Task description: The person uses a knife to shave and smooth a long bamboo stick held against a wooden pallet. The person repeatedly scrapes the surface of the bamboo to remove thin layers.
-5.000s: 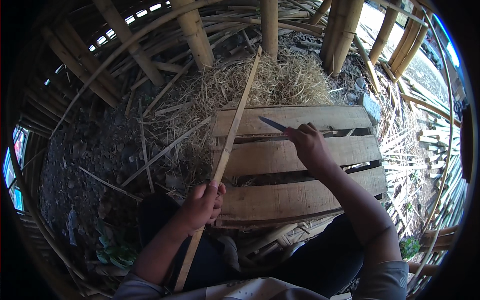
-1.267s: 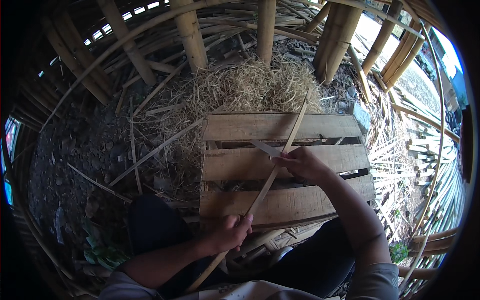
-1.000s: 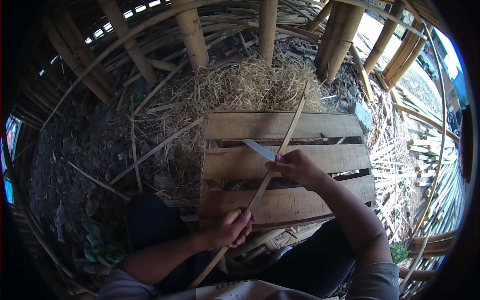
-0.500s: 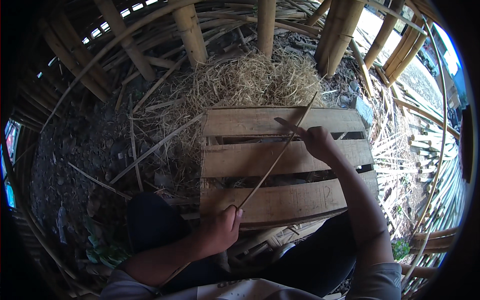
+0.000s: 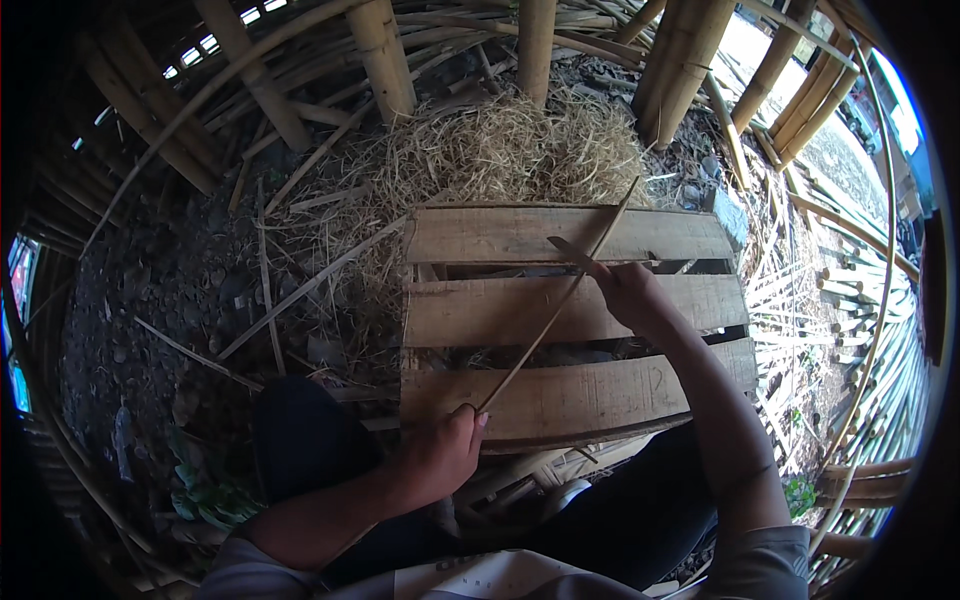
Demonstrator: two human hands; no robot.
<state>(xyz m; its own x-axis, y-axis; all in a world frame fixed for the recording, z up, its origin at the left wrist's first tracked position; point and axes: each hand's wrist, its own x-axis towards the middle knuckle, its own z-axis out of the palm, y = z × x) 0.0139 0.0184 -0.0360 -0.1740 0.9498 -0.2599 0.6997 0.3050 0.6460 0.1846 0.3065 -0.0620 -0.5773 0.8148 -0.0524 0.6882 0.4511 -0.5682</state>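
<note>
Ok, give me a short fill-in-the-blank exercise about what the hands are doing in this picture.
1. The left hand grips the near end of a thin bamboo ____.
2. The right hand holds a ____ against the bamboo strip.
3. The strip lies slantwise over a wooden ____ made of three planks.
4. Beyond the planks lies a heap of dry ____.

Missing words: strip; knife; pallet; shavings

Daylight comes in from the upper right, beyond the bamboo poles (image 5: 690, 70), where the open ground is washed out to near white. The wooden pallet (image 5: 520, 235) at the centre is evenly lit and sharp, its grain legible. Left of the pallet the dirt floor (image 5: 170, 300) falls into deep shadow with little detail. Below the pallet, the dark trousers (image 5: 300, 440) are nearly black. Straight poles bow strongly around the pallet, and a black circular vignette encloses the whole view.
</note>
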